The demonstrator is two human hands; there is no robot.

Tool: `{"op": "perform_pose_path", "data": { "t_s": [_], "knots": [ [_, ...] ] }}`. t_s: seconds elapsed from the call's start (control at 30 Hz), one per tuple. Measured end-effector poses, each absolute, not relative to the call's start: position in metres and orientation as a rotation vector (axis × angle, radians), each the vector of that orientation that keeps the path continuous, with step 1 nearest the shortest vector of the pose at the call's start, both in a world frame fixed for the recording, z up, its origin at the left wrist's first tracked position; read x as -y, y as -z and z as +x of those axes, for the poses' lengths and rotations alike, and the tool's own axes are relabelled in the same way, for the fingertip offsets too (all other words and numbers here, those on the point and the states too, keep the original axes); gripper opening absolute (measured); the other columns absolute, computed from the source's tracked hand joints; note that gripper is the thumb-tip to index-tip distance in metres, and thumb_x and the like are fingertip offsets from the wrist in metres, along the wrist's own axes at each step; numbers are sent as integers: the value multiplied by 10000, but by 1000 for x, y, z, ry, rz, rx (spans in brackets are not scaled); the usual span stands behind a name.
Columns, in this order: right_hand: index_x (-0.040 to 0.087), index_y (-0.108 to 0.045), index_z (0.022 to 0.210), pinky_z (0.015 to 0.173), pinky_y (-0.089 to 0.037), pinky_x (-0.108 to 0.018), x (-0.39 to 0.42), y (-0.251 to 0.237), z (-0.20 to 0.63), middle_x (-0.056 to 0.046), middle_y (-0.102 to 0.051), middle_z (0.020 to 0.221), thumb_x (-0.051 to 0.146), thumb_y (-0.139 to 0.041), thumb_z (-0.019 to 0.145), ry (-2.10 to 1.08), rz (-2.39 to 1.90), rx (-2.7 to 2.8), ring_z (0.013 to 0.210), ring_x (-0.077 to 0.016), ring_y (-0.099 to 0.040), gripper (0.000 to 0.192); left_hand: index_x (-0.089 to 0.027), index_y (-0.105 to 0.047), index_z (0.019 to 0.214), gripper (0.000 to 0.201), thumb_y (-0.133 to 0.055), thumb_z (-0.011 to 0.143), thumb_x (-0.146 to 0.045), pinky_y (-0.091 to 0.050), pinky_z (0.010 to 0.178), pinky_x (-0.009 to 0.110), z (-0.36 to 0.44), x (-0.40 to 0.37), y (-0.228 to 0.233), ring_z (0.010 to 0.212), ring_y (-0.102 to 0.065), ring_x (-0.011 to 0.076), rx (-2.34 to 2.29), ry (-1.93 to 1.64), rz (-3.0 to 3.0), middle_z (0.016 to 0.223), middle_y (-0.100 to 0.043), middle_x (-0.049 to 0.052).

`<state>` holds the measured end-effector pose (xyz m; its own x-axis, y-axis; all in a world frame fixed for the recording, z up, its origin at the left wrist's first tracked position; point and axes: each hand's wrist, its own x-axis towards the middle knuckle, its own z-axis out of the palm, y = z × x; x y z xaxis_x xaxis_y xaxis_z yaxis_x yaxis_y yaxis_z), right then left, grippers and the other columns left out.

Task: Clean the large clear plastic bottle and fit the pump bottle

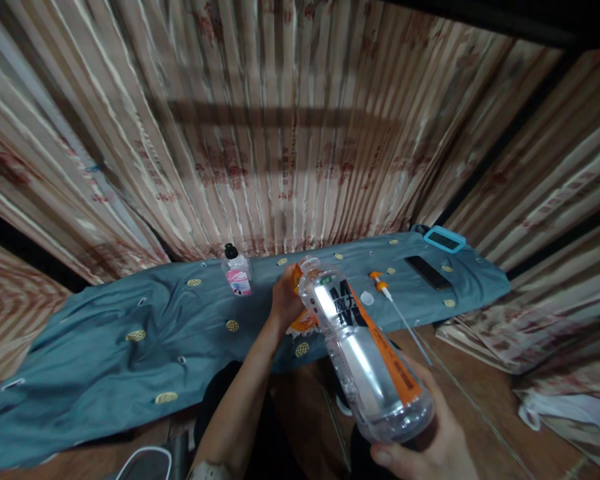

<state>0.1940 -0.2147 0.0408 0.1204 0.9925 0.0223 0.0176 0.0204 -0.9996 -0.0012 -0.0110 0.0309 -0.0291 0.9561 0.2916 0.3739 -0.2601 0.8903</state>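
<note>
Above the cloth-draped table [100, 363], the large clear bottle [353, 350] tilts, its neck beside an orange item [297, 277]. The right hand [437, 440] grips its base; the left hand [286, 300] curls around the orange item, mostly hidden. Work seems midway: the pump top [387, 292] lies detached, not yet fitted. Any liquid flow is indiscernible.

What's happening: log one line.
right hand: holding clear plastic bottle by base; left hand: near its neck; orange-topped pump: on patterned cloth
</note>
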Motion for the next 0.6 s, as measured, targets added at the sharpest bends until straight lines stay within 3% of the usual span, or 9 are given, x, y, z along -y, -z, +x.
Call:
{"op": "perform_pose_path", "data": {
  "t_s": [0.17,0.6],
  "knots": [
    [249,-546,1366,891,-606,-279,217,-45,191,-67,-772,1213,465,-979,510,-1037,-1310,1089,1080,-302,-750,984,-225,-649,1121,408,-734,732,-317,-558,953,435,-2,11,-30,1069,-714,323,-1404,-1273,1683,1133,-758,83],
    [268,-526,1395,888,-613,-272,217,-42,198,-57,-769,1237,380,-971,570,-1053,-1258,1231,1085,-292,-755,944,-192,-633,1154,425,-709,759,-331,-558,942,426,-2,9,-27,1067,-718,311,-1419,-1258,1733,1134,-758,102]
  ]
}}
